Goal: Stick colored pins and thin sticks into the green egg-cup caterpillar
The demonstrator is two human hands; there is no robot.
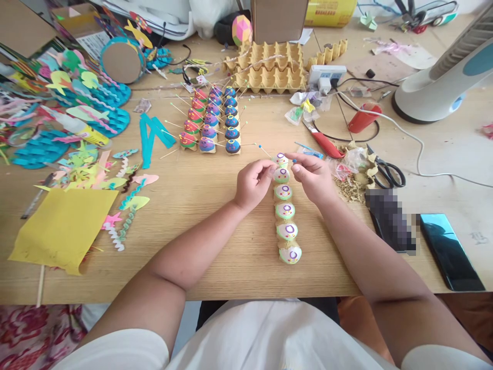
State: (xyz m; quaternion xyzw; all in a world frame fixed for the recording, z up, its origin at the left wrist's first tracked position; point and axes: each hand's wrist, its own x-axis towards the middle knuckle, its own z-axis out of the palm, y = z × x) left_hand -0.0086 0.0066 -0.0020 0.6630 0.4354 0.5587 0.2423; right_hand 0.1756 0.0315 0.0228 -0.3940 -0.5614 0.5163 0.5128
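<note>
A strip of egg carton (285, 210) lies lengthwise in front of me. Its several cups are painted white with green edges, purple rings and small coloured dots. At its far end, my left hand (254, 182) is closed, thumb and forefinger pinched against the side of the end cups. My right hand (314, 174) is on the other side, thumb and forefinger curled around a thin stick with a blue ball tip (295, 161). Another blue-tipped stick (265, 151) slants up and left from the far cup. Exactly what the left fingertips grip is hidden.
Three painted carton strips (210, 121) with ball-tipped sticks stand beyond my left hand. Paper cutouts and yellow paper (63, 226) lie left. Scissors (389, 172), a red-handled tool (325, 144), a phone (450, 252) and a white fan (427, 97) are right. Egg trays (269, 77) sit behind.
</note>
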